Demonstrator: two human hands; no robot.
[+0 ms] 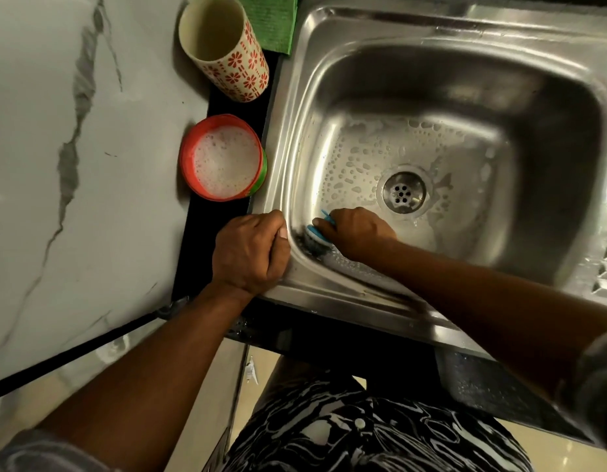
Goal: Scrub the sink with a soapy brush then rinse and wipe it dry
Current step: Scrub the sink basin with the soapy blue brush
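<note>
Sink point(465, 80) scrubbing tip: right hand point(358, 231) is clenched round the blue brush point(317, 233) in the basin's near-left corner, and the left hand point(249, 253) grips the rim to brace. I'd press in small circles (corners trap grime), redipping in the suds bowl point(223, 158) on the tabletop point(40, 131).

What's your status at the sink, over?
Right hand grips brush in sink, near-left corner. Left hand fisted on its rim. Suds on basin floor; nothing in the way.
</note>
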